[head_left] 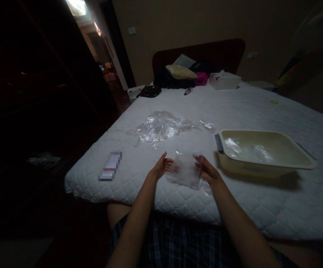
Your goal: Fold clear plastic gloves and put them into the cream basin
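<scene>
Clear plastic film [187, 169] lay between the two hands near the front edge of the bed [178, 204], blurred and creased at its lower edge. The left hand [161, 167] was at its left side with thumb raised and fingers partly extended; the right hand [209, 172] had its fingers bent at the opposite side. Whether either set of fingers pinched the film could not be told. Such thin, limp sheeting probably called for light, even tension from both sides and slow movement, lest it fold or cling. Beyond it lay crumpled plastic [164, 126], best kept from catching the film. A cream tub [261, 168] holding more clear plastic [257, 152] stood to the right.
</scene>
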`<state>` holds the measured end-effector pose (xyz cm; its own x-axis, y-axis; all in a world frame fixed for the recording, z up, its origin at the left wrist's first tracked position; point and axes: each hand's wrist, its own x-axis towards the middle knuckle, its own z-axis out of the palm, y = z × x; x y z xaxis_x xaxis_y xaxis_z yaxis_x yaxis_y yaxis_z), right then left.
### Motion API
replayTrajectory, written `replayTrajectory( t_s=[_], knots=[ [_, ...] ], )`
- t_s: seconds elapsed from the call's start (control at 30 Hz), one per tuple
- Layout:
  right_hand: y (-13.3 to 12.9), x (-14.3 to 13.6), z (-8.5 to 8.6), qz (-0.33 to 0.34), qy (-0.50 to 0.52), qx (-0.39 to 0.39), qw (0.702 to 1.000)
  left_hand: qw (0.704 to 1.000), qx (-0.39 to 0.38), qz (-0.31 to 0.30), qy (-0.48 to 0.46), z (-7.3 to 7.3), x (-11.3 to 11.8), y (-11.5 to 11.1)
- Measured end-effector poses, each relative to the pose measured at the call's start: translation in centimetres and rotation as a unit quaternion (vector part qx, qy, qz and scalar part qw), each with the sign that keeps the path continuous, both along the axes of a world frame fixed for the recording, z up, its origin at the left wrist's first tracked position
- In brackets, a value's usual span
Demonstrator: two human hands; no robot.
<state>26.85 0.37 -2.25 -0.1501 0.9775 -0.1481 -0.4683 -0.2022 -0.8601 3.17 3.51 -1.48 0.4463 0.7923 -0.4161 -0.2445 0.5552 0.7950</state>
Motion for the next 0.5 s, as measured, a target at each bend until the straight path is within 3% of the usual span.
replayTrajectory(
  t_s=[0.33,0.5],
  knots=[
    [0.5,-1.7,0.3,0.049,-0.014,-0.025,0.998,0.995,0.041,-0.04,-0.087,1.1,-0.3,-1.3],
    [0.5,-1.4,-0.1,0.037,-0.04,-0.01,0.998,0.995,0.073,0.058,-0.039,0.6,0.3,-1.3]
  ],
)
